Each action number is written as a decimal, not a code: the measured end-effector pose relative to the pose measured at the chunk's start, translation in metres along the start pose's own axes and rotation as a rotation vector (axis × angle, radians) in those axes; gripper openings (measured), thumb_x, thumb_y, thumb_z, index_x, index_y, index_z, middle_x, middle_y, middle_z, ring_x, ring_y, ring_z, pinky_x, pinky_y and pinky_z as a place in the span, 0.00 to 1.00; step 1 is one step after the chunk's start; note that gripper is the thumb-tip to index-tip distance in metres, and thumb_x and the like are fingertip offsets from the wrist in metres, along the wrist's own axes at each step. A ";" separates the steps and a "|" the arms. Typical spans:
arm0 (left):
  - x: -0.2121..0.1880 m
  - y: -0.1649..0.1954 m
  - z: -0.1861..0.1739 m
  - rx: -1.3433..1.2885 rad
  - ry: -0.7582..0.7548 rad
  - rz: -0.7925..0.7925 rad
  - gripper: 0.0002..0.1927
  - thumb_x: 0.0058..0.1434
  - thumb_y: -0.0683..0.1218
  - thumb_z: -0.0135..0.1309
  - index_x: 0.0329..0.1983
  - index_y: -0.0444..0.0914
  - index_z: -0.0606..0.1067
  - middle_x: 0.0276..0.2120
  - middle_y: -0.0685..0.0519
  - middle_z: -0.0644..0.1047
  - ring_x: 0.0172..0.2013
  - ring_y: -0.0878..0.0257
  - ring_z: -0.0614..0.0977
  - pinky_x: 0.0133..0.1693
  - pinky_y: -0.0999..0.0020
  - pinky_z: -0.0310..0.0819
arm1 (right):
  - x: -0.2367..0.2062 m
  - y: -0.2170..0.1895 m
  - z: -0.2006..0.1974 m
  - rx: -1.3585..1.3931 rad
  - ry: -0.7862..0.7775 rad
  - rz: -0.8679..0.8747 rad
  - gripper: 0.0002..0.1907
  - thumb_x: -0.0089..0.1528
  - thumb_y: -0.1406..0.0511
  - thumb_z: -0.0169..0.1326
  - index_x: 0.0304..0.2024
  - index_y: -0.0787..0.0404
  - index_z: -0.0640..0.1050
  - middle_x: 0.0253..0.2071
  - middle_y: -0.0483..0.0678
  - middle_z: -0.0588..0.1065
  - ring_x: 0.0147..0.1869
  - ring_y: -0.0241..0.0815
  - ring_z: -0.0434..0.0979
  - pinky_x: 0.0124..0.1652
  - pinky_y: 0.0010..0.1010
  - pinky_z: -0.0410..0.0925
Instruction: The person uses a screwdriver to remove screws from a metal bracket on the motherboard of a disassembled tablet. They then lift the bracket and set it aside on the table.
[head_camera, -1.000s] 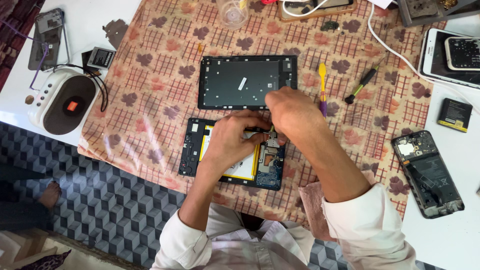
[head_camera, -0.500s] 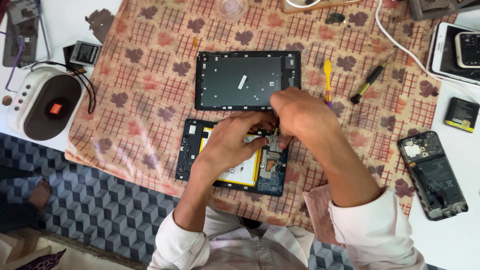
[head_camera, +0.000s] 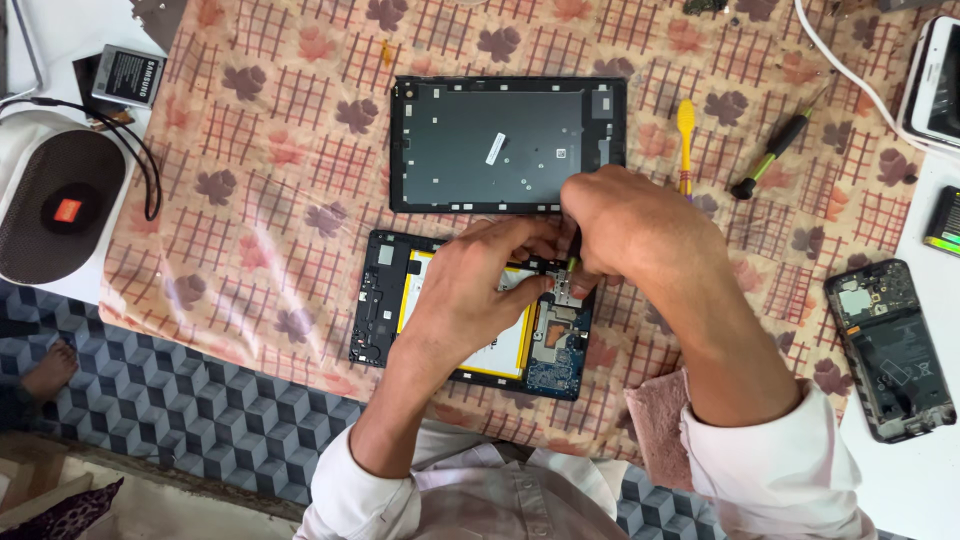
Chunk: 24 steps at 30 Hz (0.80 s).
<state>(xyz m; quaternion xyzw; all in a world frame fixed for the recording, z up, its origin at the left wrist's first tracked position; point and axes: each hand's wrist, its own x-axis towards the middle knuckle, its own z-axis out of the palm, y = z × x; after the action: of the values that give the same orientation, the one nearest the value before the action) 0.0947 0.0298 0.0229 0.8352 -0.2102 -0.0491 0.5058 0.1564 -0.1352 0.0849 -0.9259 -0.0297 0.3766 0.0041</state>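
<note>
An opened tablet body with a yellow battery and a blue circuit board lies on the patterned cloth. My left hand rests flat on the battery, its fingers near the board's top edge. My right hand is closed around a thin dark tool with a green tip, whose point touches the board near the upper right corner. The tablet's dark back cover lies just beyond both hands.
A yellow pry tool and a green-handled screwdriver lie right of the cover. An opened phone sits at the right, a round speaker and a loose battery at the left. A white cable runs top right.
The view has drawn closer and shifted slightly. Both hands stay over the opened tablet, with the right hand's tool still at the board's upper right corner.
</note>
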 end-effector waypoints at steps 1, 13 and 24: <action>0.001 0.000 0.000 -0.008 0.007 -0.006 0.20 0.52 0.40 0.64 0.50 0.37 0.77 0.45 0.51 0.83 0.47 0.56 0.85 0.48 0.62 0.78 | 0.001 -0.001 0.003 -0.010 0.019 0.000 0.28 0.47 0.66 0.75 0.48 0.62 0.79 0.53 0.55 0.76 0.57 0.55 0.78 0.50 0.44 0.75; 0.002 -0.005 -0.009 -0.033 -0.063 0.030 0.25 0.50 0.40 0.67 0.53 0.36 0.76 0.48 0.48 0.82 0.50 0.53 0.84 0.53 0.61 0.77 | 0.005 0.020 0.050 0.105 0.597 -0.485 0.12 0.51 0.73 0.60 0.36 0.64 0.74 0.40 0.55 0.75 0.50 0.59 0.75 0.50 0.47 0.69; -0.003 0.008 -0.008 0.082 -0.044 0.057 0.32 0.43 0.39 0.68 0.53 0.32 0.70 0.50 0.42 0.77 0.56 0.45 0.76 0.55 0.55 0.71 | -0.004 0.014 0.067 0.100 0.800 -0.592 0.07 0.55 0.74 0.54 0.36 0.65 0.71 0.37 0.56 0.73 0.45 0.59 0.73 0.45 0.49 0.68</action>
<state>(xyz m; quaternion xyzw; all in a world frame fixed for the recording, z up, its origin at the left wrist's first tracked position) 0.0914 0.0341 0.0334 0.8477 -0.2467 -0.0442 0.4675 0.1074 -0.1500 0.0393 -0.9483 -0.2691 -0.0246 0.1662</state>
